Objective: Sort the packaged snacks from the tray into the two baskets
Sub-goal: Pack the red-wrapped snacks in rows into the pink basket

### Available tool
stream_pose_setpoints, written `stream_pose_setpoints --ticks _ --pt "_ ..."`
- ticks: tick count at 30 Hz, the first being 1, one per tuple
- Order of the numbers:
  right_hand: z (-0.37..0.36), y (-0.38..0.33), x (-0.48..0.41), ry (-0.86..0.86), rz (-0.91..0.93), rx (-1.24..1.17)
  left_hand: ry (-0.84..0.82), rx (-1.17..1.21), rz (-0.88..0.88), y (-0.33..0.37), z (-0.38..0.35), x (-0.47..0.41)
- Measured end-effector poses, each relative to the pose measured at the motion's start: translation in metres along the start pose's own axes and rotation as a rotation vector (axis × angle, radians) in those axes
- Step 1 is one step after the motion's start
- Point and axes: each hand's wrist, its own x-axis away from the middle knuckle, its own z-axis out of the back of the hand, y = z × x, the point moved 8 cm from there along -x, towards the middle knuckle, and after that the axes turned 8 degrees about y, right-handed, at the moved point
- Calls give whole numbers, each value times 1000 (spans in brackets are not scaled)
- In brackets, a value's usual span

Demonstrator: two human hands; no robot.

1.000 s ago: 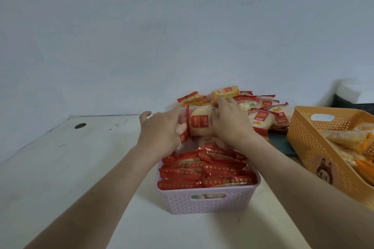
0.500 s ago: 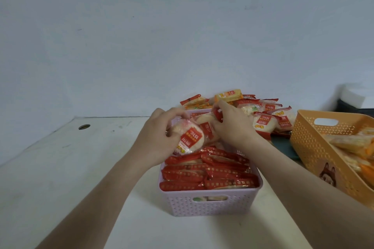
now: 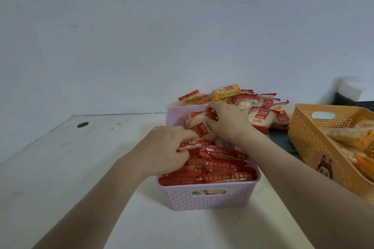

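Observation:
A lilac basket (image 3: 206, 198) stands in front of me, packed with several red-wrapped snacks (image 3: 222, 166) standing on edge. My left hand (image 3: 166, 147) lies on the packets at the basket's left, fingers curled over a red-wrapped packet (image 3: 190, 144). My right hand (image 3: 228, 121) is over the basket's far end, pinching the red end of a round pale rice cracker packet (image 3: 199, 125). Behind the basket lies the pile of loose snacks (image 3: 261, 111) on a dark tray (image 3: 281, 139), mostly hidden. An orange basket (image 3: 315, 137) at the right holds orange-wrapped snacks (image 3: 348, 137).
The white table has a cable hole (image 3: 82, 124) at the far left and ends against a pale wall. A white and dark object (image 3: 356, 93) stands at the far right behind the orange basket.
My left hand has dropped from the far end of the lilac basket onto the packed red snacks. The round packet it held now lies under my right hand at the far end.

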Motion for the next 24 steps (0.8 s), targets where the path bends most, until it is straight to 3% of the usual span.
stream_pose_setpoints --ticks 5,9,14,17,19,24 --pt "1 -5 2 -10 26 -25 -42 -18 30 2 -8 -5" --pt "15 -21 5 1 69 -256 14 -11 -4 5 -16 -6" --pt "6 -34 15 -180 68 -433 184 55 -21 0 -8 -8" --pt "-7 -33 22 -231 113 -319 390 65 78 -7 11 0" --pt "-11 -36 27 -241 161 -265 488 50 41 -6 19 6" --pt "0 -41 32 -327 164 -316 211 5 20 -3 -3 1"
